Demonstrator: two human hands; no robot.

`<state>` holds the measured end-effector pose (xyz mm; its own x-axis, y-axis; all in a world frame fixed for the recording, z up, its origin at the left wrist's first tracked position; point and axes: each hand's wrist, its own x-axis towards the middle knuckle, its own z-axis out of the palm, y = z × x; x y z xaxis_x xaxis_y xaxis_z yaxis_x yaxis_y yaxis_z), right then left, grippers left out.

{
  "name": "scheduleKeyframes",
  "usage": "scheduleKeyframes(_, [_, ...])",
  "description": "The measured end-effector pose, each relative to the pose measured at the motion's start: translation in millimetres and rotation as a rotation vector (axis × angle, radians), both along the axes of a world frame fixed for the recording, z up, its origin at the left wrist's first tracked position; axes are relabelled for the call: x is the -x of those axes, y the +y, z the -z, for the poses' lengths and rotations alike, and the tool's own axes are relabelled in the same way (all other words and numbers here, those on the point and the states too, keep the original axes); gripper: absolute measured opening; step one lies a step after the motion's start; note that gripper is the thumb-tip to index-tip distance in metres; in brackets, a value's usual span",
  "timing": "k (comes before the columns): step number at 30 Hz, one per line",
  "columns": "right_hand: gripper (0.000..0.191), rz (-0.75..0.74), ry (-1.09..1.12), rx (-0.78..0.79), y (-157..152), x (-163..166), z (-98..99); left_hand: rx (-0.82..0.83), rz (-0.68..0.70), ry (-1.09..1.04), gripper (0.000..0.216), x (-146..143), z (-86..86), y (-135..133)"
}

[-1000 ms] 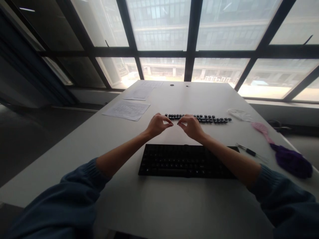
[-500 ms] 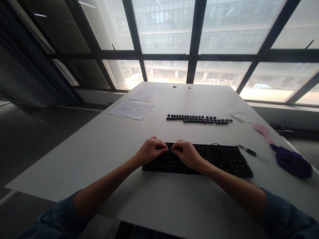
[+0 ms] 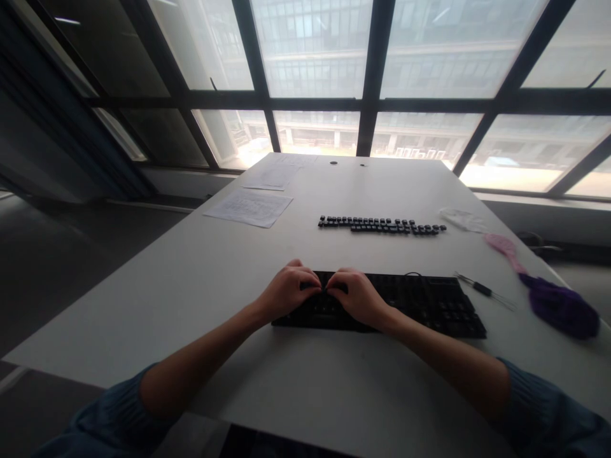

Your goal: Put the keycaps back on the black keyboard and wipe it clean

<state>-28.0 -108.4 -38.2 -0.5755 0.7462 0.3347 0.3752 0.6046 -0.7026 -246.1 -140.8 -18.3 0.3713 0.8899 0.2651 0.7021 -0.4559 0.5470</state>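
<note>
A black keyboard (image 3: 424, 302) lies flat on the white table in front of me. Over its left part, my left hand (image 3: 292, 289) is closed in a pinch, thumb and fingers together. My right hand (image 3: 356, 294) pinches in the same way just beside it, the two sets of fingertips almost meeting low over the keys. Anything between the fingertips is too small and dark to make out. Beyond the keyboard, black keycaps (image 3: 382, 226) are laid out in rows. Right of the keyboard rests a wire keycap puller (image 3: 484, 291) with a dark handle.
Printed papers (image 3: 251, 210) lie at the table's left side. To the right are a clear plastic bag (image 3: 462, 220) and a pink and purple cloth item (image 3: 563, 306). The table's (image 3: 157, 299) left edge slants away toward the windows. Some dark object (image 3: 272, 443) shows below the near edge.
Both hands stay pinched at nearly the same spot on the keyboard, with only slight finger movement. The whole view has shifted a little.
</note>
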Motion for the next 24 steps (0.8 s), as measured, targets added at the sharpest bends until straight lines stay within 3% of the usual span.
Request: scheduleKeyframes(24, [0.014,-0.023,-0.009,-0.058,-1.8,0.1,3.5,-0.146,0.082,0.118,0.011,-0.9,0.4,-4.6])
